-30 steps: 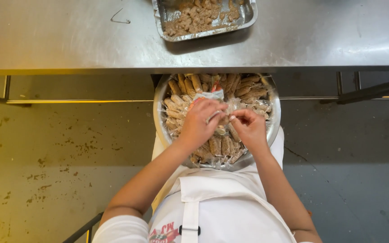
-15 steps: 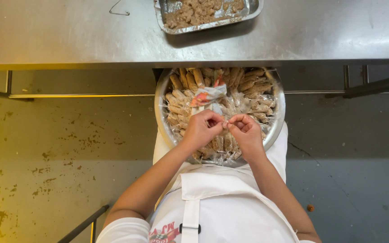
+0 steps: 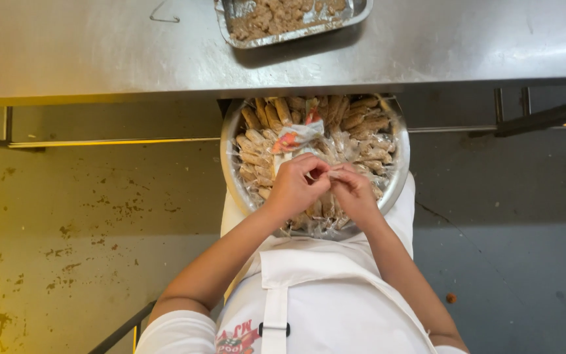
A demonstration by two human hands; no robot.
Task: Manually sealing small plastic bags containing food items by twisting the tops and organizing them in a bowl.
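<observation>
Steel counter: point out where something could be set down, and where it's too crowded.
The steel counter is bare left of the foil tray, apart from a small wire hook, and bare again right of the tray. The round metal bowl is packed with wrapped rolls, and the left hand and right hand work over it.

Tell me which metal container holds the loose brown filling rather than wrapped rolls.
The rectangular foil tray on the steel table; the round bowl on the lap holds wrapped rolls.

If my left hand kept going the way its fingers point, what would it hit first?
The left hand points toward the right hand; it would likely meet those fingertips first, above the wrapped rolls.
</observation>
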